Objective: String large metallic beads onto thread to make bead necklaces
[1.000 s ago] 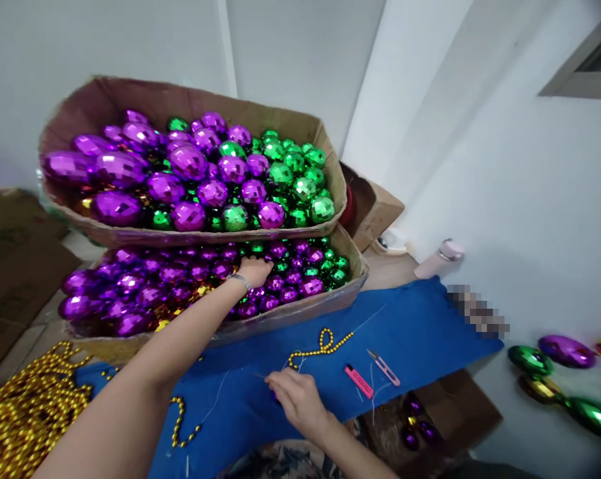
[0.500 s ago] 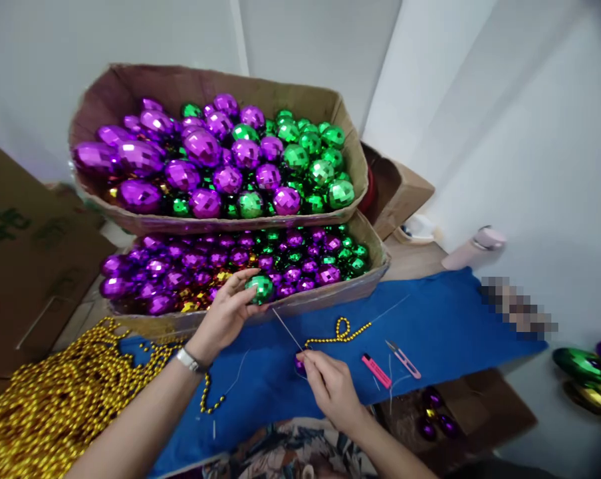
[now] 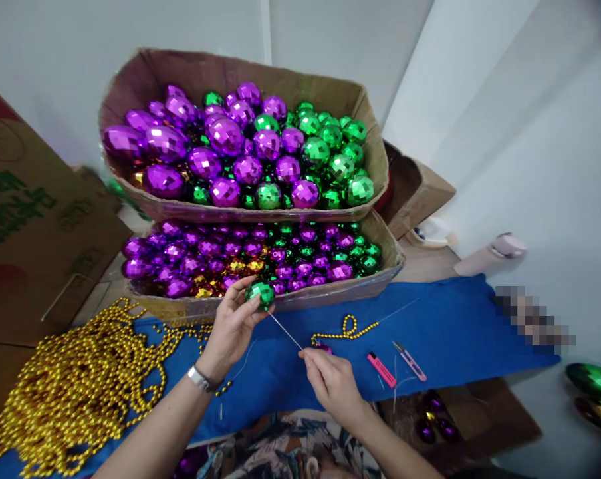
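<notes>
A shiny green faceted ball [image 3: 260,293] is gripped between the thumb and fingers of my left hand [image 3: 234,324], just in front of the lower box. My right hand [image 3: 332,384] pinches a long thin needle [image 3: 285,330], whose far tip meets the underside of the green ball. Whether the tip has entered the ball I cannot tell. Partly hidden behind my right hand is a purple ball [image 3: 324,348]. A short string of gold beads [image 3: 348,332] with a loop lies on the blue cloth [image 3: 450,319] beyond that hand.
Two cardboard boxes, an upper one [image 3: 260,214] and a lower one [image 3: 360,287], hold purple, green and gold balls. Gold bead strands [image 3: 91,372] pile up at left. A pink cutter [image 3: 381,370] and thread snips [image 3: 409,361] lie at right, near a pink bottle [image 3: 492,254].
The needle's tip, apart from the green ball before, now meets its underside. My left hand has turned the ball slightly. The whole view has shifted a little.
</notes>
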A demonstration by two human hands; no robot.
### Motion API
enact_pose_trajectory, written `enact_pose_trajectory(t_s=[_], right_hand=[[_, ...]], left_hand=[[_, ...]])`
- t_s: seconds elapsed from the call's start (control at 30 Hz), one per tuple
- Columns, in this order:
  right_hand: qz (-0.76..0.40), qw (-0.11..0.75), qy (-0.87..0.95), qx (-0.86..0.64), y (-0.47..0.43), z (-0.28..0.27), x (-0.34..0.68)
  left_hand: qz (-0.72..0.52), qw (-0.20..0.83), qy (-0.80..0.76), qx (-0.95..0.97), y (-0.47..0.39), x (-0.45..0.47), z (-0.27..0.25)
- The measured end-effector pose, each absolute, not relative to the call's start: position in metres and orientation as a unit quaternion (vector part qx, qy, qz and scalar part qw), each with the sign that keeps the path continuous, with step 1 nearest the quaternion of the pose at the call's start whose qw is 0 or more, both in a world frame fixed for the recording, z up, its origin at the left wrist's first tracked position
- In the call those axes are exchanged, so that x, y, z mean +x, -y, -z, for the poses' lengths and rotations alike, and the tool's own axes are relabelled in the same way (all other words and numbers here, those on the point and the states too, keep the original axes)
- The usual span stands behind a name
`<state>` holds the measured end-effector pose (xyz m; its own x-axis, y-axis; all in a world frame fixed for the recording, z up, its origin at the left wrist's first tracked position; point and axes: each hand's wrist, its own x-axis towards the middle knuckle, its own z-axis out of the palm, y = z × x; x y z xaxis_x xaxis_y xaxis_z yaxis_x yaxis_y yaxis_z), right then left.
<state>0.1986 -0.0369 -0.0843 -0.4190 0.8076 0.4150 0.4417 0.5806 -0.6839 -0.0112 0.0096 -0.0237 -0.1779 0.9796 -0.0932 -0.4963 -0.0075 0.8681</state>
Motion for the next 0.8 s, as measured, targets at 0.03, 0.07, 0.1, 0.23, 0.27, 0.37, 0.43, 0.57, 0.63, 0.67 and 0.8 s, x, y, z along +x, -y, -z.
enact_pose_trajectory(t_s=[0.03,0.07,0.1,0.23,0.27,0.37,0.43,0.57,0.63,0.67,0.8], right_hand=[[-0.241,0.375,0.806,-0.390,0.036,0.084,0.198],[-0.237,0.376,0.805,-0.392,0.036,0.085,0.197],[-0.234,0.377,0.805,-0.395,0.035,0.085,0.196],[-0.222,0.380,0.805,-0.397,0.032,0.090,0.194],[-0.223,0.381,0.806,-0.394,0.032,0.092,0.194],[-0.236,0.382,0.807,-0.383,0.034,0.098,0.197],[-0.240,0.380,0.808,-0.381,0.035,0.102,0.200],[-0.237,0.377,0.807,-0.387,0.037,0.107,0.202],[-0.241,0.378,0.806,-0.386,0.037,0.107,0.202],[-0.244,0.379,0.806,-0.385,0.038,0.106,0.202],[-0.249,0.379,0.804,-0.384,0.039,0.103,0.201]], left_hand=[[-0.651,0.563,-0.410,0.302,-0.007,-0.009,0.025],[-0.652,0.560,-0.406,0.312,-0.004,-0.007,0.026],[-0.648,0.561,-0.402,0.322,-0.001,-0.004,0.028],[-0.619,0.591,-0.399,0.330,0.013,0.005,0.038],[-0.616,0.593,-0.402,0.327,0.015,0.006,0.040],[-0.610,0.597,-0.410,0.321,0.021,0.007,0.046],[-0.609,0.590,-0.412,0.333,0.023,0.006,0.048],[-0.623,0.553,-0.407,0.374,0.026,0.008,0.051],[-0.622,0.560,-0.409,0.364,0.027,0.009,0.051],[-0.622,0.565,-0.411,0.354,0.028,0.009,0.051],[-0.630,0.561,-0.421,0.335,0.031,0.011,0.052]])
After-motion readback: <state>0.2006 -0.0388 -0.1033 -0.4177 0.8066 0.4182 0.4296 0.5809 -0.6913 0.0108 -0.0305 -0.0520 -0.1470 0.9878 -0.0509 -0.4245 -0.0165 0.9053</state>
